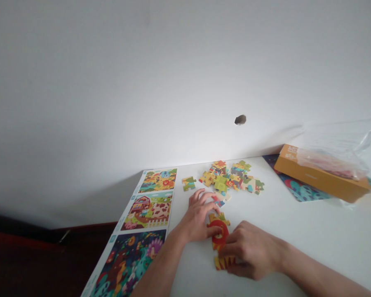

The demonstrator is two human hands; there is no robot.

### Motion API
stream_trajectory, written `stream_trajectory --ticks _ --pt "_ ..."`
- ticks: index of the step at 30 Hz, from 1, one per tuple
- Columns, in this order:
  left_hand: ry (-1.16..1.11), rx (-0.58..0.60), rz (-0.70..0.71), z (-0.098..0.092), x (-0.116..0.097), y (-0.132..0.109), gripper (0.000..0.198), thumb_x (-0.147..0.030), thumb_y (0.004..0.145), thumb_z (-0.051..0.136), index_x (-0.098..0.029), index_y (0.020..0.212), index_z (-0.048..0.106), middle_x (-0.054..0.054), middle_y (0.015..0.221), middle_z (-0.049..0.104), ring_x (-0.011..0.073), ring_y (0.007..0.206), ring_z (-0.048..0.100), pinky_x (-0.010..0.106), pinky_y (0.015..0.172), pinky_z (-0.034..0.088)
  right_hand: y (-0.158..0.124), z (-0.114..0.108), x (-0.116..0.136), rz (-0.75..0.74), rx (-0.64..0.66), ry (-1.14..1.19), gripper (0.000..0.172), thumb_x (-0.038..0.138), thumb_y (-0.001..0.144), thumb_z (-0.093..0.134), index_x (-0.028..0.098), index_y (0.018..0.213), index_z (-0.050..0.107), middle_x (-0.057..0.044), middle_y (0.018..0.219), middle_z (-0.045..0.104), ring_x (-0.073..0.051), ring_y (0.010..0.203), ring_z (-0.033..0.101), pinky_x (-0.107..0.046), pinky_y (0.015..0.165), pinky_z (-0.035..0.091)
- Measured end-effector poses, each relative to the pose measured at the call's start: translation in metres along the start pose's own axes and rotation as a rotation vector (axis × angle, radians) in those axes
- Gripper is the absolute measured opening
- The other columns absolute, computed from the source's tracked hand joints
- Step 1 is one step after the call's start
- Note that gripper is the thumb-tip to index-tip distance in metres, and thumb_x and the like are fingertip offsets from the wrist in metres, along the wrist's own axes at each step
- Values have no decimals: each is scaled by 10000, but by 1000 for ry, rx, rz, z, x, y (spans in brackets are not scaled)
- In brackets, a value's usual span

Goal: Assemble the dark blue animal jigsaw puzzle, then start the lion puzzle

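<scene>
My left hand (200,215) lies on the table with fingers spread, its thumb resting on a jigsaw puzzle piece with a red-maned lion face (215,225). A closed grip of my right hand (250,251) is on a yellow puzzle piece with dark stripes (220,263) just below the lion piece. The two pieces look aligned, but my fingers hide part of where they meet. Close to my left fingertips is a red and blue puzzle piece (219,202). Behind it lies a heap of loose puzzle pieces (221,182), with a green piece (189,183) apart on the left.
A sheet of printed pictures (170,222) runs along the table's left edge. At the right, an orange box (318,178) with a clear plastic bag (336,161) on it rests on a dark printed sheet (299,190). The white wall (185,82) behind has a hole (240,119).
</scene>
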State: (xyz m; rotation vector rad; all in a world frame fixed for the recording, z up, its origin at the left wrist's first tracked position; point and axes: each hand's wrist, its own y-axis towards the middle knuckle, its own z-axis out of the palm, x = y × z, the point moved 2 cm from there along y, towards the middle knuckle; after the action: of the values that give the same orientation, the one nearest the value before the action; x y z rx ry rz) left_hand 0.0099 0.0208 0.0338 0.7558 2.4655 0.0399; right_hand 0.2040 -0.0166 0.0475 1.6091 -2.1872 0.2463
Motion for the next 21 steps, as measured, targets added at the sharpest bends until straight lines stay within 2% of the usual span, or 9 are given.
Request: stream_trajectory --ticks 3,5,7,9,11,13,18,21 --pt "0 -14 -1 -1 -1 0 440 -314 584 861 -278 974 661 21 1382 500 352 1393 260 508 1168 204 -1 -7 -10 79 -119 3 238 422 893 584 213 965 672 -32 780 668 -161 677 591 -276 595 383" --pt "0 -12 -6 -1 -2 -1 443 -319 585 860 -274 978 662 22 1385 497 358 1395 251 514 1170 205 -4 -14 -27 240 -310 -61 213 364 935 540 213 1002 675 -63 848 662 -187 775 594 -299 688 438" --pt "-3 -7 -6 -1 -3 -1 425 -332 596 854 -270 973 667 29 1380 499 366 1390 256 524 1166 214 -10 -19 -49 431 -529 -197 225 329 951 521 225 1082 672 -109 1028 655 -240 949 577 -369 821 468" --pt "-8 -20 -4 -1 -3 0 357 -335 664 811 -270 988 674 39 1368 503 359 1377 281 530 1160 224 -16 -19 -73 582 -659 -353 324 367 918 576 246 1213 635 -135 1265 586 -312 1126 503 -467 930 450" --pt "-3 -61 -7 0 -2 0 265 -299 772 717 -272 1033 677 48 1354 508 333 1364 309 528 1154 238 -20 -15 -94 698 -676 -439 456 400 894 607 259 1326 571 -133 1404 506 -352 1201 440 -520 951 436" --pt "7 -99 -17 1 -1 0 225 -258 829 650 -271 1050 682 53 1348 512 314 1357 321 524 1148 254 -22 -10 -107 752 -633 -452 490 404 892 611 271 1359 549 -120 1414 512 -357 1221 420 -528 947 434" --pt "7 -84 -26 2 -1 0 176 -244 781 704 -275 954 704 28 1339 523 314 1361 304 525 1154 251 -18 -6 -110 744 -610 -405 314 331 909 596 276 1213 653 -87 1246 638 -315 1187 445 -479 954 419" --pt "3 -73 -19 0 -1 0 158 -221 772 706 -278 919 703 11 1348 524 309 1364 308 520 1163 244 -18 -9 -106 737 -622 -390 285 305 915 580 275 1186 665 -81 1199 654 -300 1161 459 -454 936 420"
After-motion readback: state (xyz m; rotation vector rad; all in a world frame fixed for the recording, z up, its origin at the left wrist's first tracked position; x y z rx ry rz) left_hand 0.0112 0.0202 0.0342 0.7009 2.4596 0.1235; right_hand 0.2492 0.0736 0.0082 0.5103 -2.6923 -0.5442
